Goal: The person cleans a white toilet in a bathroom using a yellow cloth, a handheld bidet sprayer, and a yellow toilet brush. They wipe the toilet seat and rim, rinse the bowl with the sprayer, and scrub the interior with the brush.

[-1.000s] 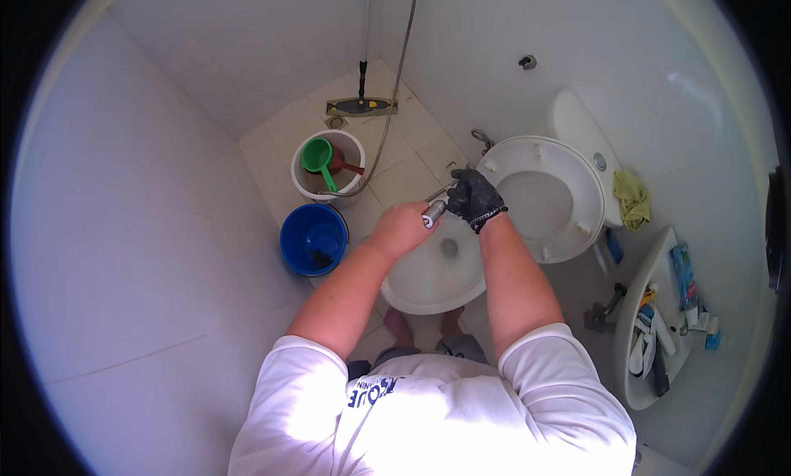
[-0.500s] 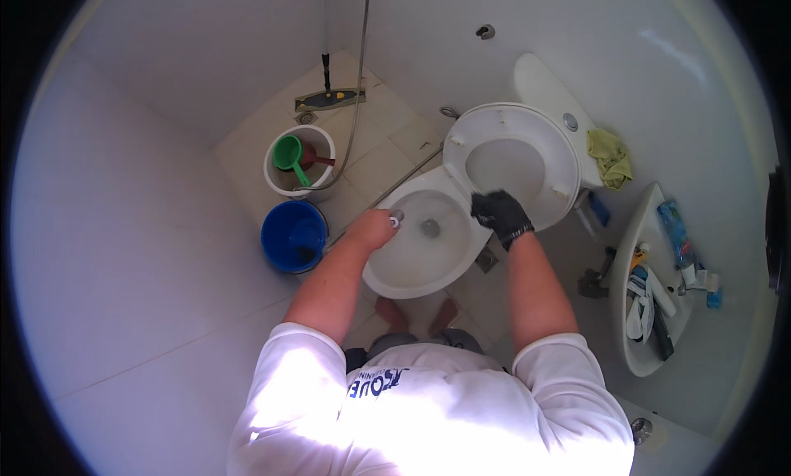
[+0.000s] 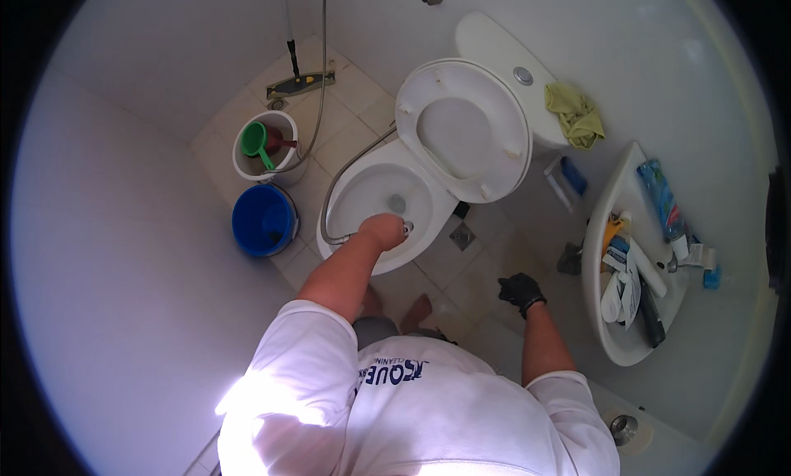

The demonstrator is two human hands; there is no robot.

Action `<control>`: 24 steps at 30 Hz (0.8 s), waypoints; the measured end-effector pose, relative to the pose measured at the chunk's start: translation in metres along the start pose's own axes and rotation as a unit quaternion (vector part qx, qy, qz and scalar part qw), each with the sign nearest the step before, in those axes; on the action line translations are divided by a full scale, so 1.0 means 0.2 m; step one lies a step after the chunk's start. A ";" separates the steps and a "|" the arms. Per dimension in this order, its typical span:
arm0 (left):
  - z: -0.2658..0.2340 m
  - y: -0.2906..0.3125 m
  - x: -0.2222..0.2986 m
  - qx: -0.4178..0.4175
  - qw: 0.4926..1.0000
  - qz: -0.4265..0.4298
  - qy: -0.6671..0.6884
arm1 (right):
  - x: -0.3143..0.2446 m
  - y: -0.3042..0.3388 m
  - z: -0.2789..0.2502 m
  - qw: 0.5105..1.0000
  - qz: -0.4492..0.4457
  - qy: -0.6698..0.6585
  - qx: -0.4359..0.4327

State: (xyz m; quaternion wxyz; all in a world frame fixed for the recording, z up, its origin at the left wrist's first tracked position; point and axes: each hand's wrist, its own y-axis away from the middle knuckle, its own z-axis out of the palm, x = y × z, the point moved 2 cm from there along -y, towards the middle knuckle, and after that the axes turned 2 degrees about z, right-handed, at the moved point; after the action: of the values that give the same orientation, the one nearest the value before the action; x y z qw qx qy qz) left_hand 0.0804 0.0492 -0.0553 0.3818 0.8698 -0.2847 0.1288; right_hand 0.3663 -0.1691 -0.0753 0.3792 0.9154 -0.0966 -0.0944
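Observation:
My bare left hand (image 3: pixel 383 230) is closed round the spray head (image 3: pixel 407 229) of a bidet hose, held over the front of the white toilet bowl (image 3: pixel 428 197). The grey metal hose (image 3: pixel 328 216) loops out from under my wrist past the bowl's left rim. Its nozzle points into the bowl, where a little water (image 3: pixel 396 203) shows at the drain. My right hand (image 3: pixel 521 293), in a black glove, hangs over the floor right of the toilet with its fingers curled in, touching nothing I can see. The toilet seat (image 3: pixel 515 138) stands raised against the tank.
A blue bucket (image 3: pixel 239 220) and a white bucket (image 3: pixel 239 159) with green and dark red dippers stand left of the toilet. Behind them leans a flat mop (image 3: pixel 301 84). A yellow-green cloth (image 3: pixel 577 117) drapes over the tank. To the right, a corner basin (image 3: pixel 608 336) holds bottles and tools.
My right hand has left the raised seat and moved down and right, away from the toilet. The left hand, holding the sprayer, has shifted from the bowl's left rim over its front.

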 end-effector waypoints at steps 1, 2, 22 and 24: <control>0.05 0.01 0.02 -0.019 1.000 -0.002 -0.024 | 0.03 0.02 -0.01 0.997 0.030 -0.060 -0.038; 0.12 0.02 0.02 -0.039 0.998 -0.004 -0.047 | 0.06 0.03 -0.01 0.988 0.058 -0.119 -0.077; 0.16 0.27 -0.48 -0.066 0.951 -0.168 -0.253 | 0.29 0.04 0.26 0.994 -0.089 0.059 0.037; 0.12 0.26 -0.48 -0.071 0.957 -0.145 -0.241 | 0.24 0.03 0.25 0.996 -0.075 0.054 0.019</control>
State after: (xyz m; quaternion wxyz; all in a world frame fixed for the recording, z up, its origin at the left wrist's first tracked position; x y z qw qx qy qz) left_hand -0.0270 0.0413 -0.0830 0.3768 0.8777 -0.2476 -0.1621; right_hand 0.3996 -0.2192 -0.1108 0.3579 0.9310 -0.0090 -0.0711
